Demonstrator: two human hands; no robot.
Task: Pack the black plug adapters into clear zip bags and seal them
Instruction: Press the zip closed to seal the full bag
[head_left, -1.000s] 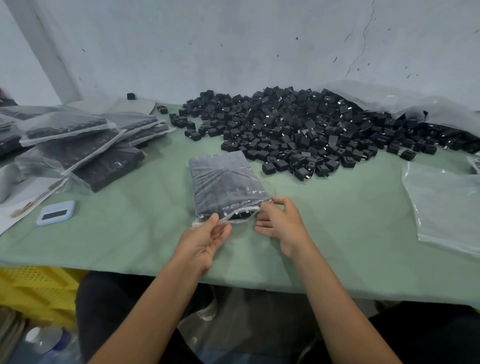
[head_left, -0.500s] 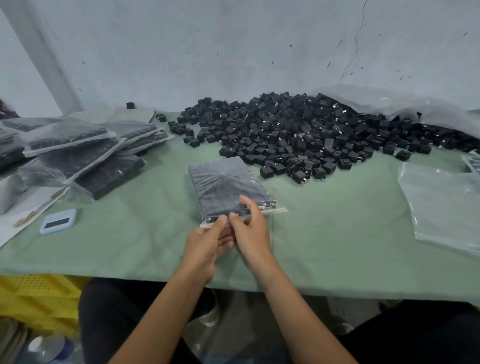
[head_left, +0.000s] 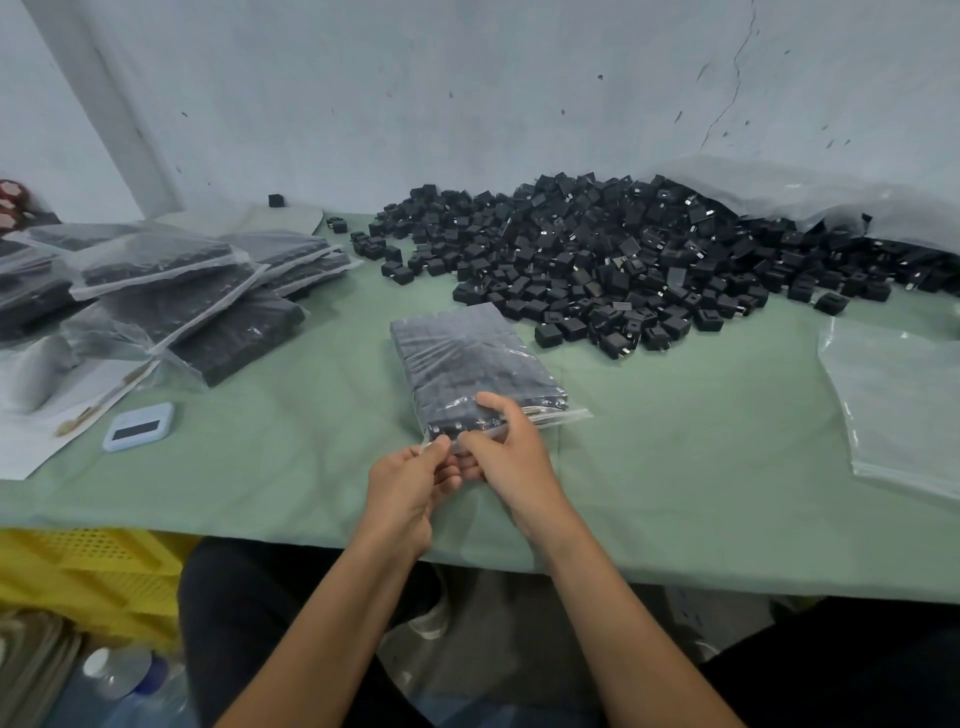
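Clear zip bag (head_left: 470, 371) packed with black plug adapters lies mid-table on the green cloth (head_left: 675, 447); left hand (head_left: 402, 480) and right hand (head_left: 506, 452) pinch its near zip edge; likely dense, slippery film; grip the seal strip.

At nine o'clock on my green cloth-covered table (head_left: 675, 467) lies a small pale-blue rectangular timer (head_left: 138, 426), touching white paper sheets (head_left: 31, 410). At seven o'clock, beneath the table edge, a yellow perforated plastic crate (head_left: 88, 577).
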